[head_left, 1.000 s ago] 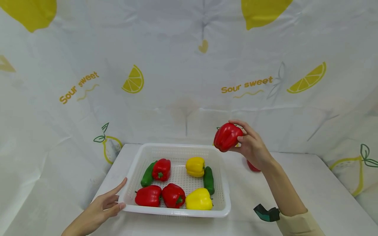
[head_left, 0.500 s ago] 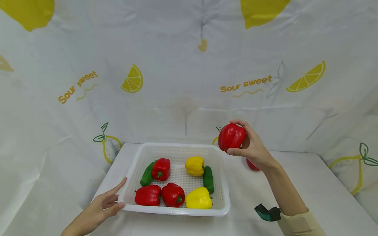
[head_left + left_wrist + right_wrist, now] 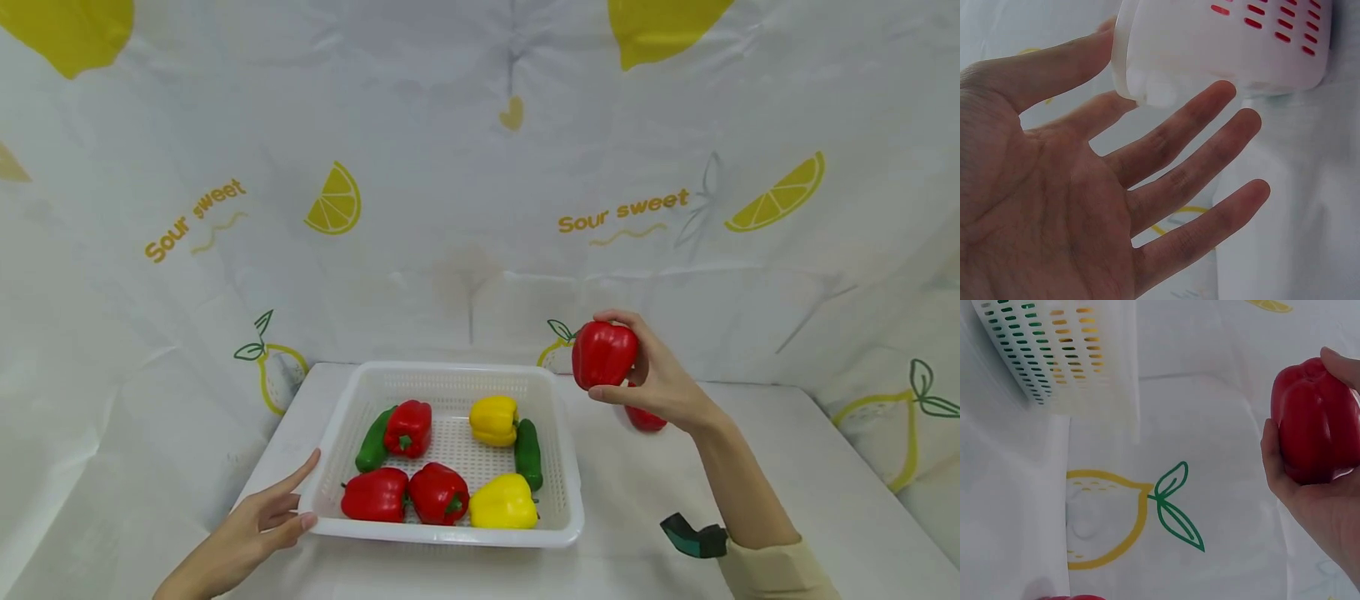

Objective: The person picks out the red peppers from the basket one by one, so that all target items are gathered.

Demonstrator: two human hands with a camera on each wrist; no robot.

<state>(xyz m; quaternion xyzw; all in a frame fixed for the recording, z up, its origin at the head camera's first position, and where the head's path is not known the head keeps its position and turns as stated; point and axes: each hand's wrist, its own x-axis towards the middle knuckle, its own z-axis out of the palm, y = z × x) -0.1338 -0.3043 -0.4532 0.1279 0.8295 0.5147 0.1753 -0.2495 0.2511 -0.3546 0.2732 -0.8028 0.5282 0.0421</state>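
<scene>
My right hand holds a red bell pepper in the air, right of the basket, with thumb and fingers around its sides. The right wrist view shows the same bell pepper in that grip. At the front left corner of the white plastic basket, my left hand touches the rim with its thumb and index finger. Its other fingers are stretched out below the rim, apart from the basket wall. Behind my right hand, another red bell pepper lies on the table, partly hidden.
Inside the basket lie several red bell peppers, two yellow bell peppers and two green cucumber-like vegetables. The white table stretches right of it. A cloth backdrop with lemon prints stands behind the table.
My right hand has drawn the red bell pepper to the right, away from the basket, and turned it. My left hand stays at the basket corner.
</scene>
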